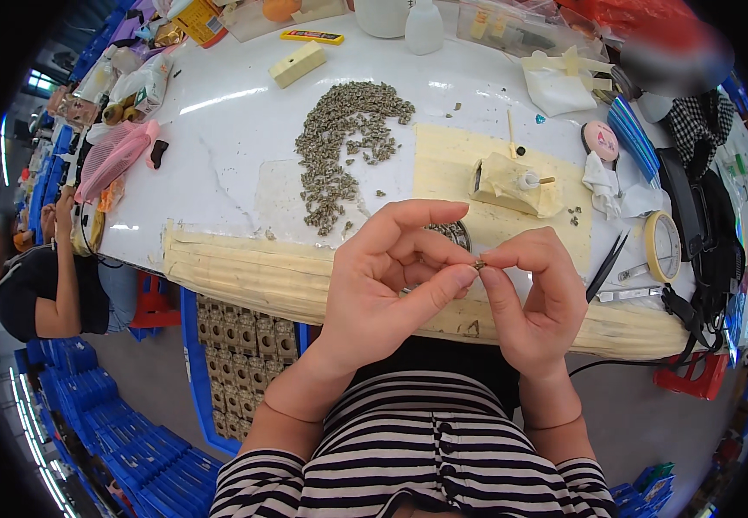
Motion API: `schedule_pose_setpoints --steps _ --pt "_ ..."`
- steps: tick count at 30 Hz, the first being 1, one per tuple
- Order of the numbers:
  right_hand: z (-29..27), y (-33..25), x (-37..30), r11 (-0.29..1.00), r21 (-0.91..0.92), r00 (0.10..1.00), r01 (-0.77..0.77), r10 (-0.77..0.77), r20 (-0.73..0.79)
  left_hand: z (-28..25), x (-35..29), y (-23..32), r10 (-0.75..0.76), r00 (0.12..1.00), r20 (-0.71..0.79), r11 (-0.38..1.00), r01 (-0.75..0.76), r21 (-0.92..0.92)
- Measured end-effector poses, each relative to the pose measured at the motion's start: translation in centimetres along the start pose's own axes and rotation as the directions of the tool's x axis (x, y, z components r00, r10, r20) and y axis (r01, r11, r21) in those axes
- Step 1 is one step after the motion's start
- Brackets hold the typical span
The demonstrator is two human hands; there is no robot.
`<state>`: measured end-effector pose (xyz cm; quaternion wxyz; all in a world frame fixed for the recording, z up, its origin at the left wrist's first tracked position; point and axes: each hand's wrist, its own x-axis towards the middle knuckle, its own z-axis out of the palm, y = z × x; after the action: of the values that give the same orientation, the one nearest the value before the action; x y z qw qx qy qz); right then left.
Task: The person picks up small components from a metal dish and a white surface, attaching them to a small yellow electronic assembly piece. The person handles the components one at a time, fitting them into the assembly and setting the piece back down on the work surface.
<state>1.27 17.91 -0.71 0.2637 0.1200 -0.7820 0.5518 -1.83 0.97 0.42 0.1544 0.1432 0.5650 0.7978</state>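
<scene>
While both hands meet just above the near table edge, a tiny dark part [479, 264] sits pinched between them. Left hand [391, 276]: thumb and forefinger closed on the part from the left, other fingers curled loose. Right hand [533, 293]: thumb and forefinger tips closed on the same part from the right. The part is held in the air, off the surface, over the taped front edge [244, 276] of the white table [218, 164].

Behind the hands, partly hidden: a small round dish [453, 231]. Further back, a loose heap of small grey parts [344, 138] spreads toward the table middle, well apart from the hands. Right of that, a tape-wrapped fixture [512, 183] on a tan mat [451, 164]. Tweezers [609, 263] and a roll of tape [660, 246] lie near the right hand, close to the right rim.

Open surface: left of the heap, between it and a pink fan [115, 155] at the left rim. Back rim is crowded with boxes and bottles.

Below the front edge, a blue crate of grey blocks [244, 345]. Another person [54, 276] sits at the far left.
</scene>
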Motion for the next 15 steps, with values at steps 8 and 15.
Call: schedule_pose_setpoints --steps 8,15 --pt "-0.24 -0.13 -0.27 0.99 0.119 0.997 -0.075 0.073 0.02 -0.35 0.5 -0.2 -0.064 0.995 0.07 0.977 0.077 -0.197" --pt "-0.25 0.05 -0.52 0.991 0.117 0.997 -0.059 0.064 -0.036 0.23 0.36 -0.66 -0.049 0.999 -0.007 0.987 0.047 -0.153"
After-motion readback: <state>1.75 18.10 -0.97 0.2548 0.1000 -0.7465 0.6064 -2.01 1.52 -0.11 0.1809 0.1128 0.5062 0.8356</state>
